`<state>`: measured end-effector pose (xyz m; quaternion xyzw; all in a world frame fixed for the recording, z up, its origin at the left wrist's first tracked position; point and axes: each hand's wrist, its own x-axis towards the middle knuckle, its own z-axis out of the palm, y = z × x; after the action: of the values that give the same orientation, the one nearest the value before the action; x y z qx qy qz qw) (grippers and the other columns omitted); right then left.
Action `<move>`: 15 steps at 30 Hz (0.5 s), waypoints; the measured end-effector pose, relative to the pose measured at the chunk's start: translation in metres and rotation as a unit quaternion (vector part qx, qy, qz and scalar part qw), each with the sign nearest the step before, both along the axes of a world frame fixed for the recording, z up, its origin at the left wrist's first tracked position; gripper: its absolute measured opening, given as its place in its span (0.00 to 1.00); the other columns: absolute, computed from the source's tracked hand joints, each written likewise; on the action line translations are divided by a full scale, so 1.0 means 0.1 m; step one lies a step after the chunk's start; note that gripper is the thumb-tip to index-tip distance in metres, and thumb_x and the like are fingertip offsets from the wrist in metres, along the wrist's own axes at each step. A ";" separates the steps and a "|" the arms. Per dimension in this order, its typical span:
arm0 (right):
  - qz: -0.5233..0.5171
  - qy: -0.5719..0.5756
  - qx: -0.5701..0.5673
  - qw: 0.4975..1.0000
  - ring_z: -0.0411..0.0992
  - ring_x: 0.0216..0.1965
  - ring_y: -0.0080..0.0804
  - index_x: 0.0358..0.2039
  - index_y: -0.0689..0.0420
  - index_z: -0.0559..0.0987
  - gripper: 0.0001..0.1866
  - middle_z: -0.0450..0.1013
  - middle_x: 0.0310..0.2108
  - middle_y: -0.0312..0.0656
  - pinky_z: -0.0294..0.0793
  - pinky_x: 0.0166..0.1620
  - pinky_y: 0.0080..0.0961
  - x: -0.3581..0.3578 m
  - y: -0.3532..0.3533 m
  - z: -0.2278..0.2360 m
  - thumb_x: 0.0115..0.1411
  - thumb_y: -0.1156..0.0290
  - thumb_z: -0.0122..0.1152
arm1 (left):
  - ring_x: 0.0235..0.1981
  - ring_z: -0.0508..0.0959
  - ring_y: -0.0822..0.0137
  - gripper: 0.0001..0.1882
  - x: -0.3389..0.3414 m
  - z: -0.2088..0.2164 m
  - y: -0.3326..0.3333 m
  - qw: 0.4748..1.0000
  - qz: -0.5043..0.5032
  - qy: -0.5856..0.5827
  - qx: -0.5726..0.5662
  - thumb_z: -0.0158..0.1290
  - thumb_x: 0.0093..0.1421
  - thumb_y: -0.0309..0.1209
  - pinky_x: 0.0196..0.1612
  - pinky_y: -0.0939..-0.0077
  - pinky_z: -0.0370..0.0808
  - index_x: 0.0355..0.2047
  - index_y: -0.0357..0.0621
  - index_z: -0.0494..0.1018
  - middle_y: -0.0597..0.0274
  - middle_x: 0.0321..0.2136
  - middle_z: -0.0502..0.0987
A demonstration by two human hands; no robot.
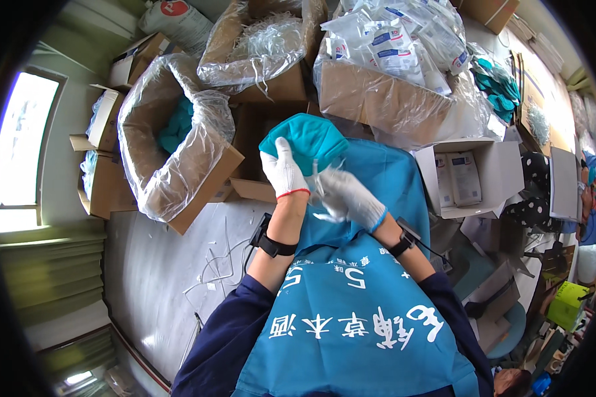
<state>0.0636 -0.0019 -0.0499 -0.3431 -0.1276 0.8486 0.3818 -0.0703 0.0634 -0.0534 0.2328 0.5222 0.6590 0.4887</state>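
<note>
My white-gloved left hand grips the teal cloth by its lower left edge, up in front of me over my lap; my right hand is blurred just below it, and I cannot tell whether its fingers pinch anything. My blue apron carries large white characters, upside down in my view. The packets heaped ahead are white with blue and red print too small to make out; similar labelled packs stand in the white box to my right. A sack at the back bears a red round mark. The cloth partly hides a brown carton behind it; to its left, a plastic-lined carton holds teal pieces.
</note>
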 end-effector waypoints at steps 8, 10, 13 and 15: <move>-0.091 0.377 -0.118 0.914 0.46 0.08 0.15 0.23 0.48 0.69 0.17 0.47 0.10 0.23 0.49 0.12 0.17 -0.03 0.43 0.16 0.71 0.60 0.47 | 0.31 0.80 0.70 0.15 0.13 -0.20 0.14 0.985 0.016 0.149 -0.082 0.53 0.68 0.40 0.35 0.73 0.77 0.35 0.40 0.78 0.59 0.32 0.82; -0.198 0.328 -0.172 0.907 0.46 0.07 0.17 0.22 0.45 0.68 0.16 0.47 0.09 0.24 0.49 0.12 0.19 -0.08 0.72 -0.01 0.71 0.64 0.46 | 0.29 0.80 0.69 0.11 0.29 -0.35 0.18 0.918 -0.057 0.375 -0.117 0.54 0.65 0.35 0.33 0.71 0.76 0.31 0.40 0.79 0.59 0.29 0.82; -0.288 0.125 -0.048 0.948 0.52 0.08 0.22 0.22 0.47 0.70 0.14 0.53 0.10 0.27 0.55 0.13 0.22 -0.03 0.93 -0.58 0.67 0.65 0.47 | 0.26 0.78 0.70 0.09 0.35 -0.73 0.04 0.982 -0.122 0.130 -0.055 0.55 0.62 0.32 0.29 0.69 0.73 0.27 0.42 0.77 0.62 0.25 0.80; -0.429 -0.123 -0.048 0.894 0.56 0.10 0.24 0.25 0.55 0.77 0.15 0.58 0.13 0.31 0.59 0.15 0.23 -0.01 1.06 -0.86 0.66 0.64 0.48 | 0.24 0.75 0.72 0.07 0.44 -0.45 -0.16 0.954 -0.157 0.227 -0.121 0.56 0.60 0.29 0.28 0.71 0.71 0.27 0.42 0.76 0.65 0.22 0.77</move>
<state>0.0629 0.1046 -0.1355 -0.4843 0.0267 0.5582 0.6731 -0.0260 0.0471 -0.0989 0.3944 0.6518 0.4361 0.4790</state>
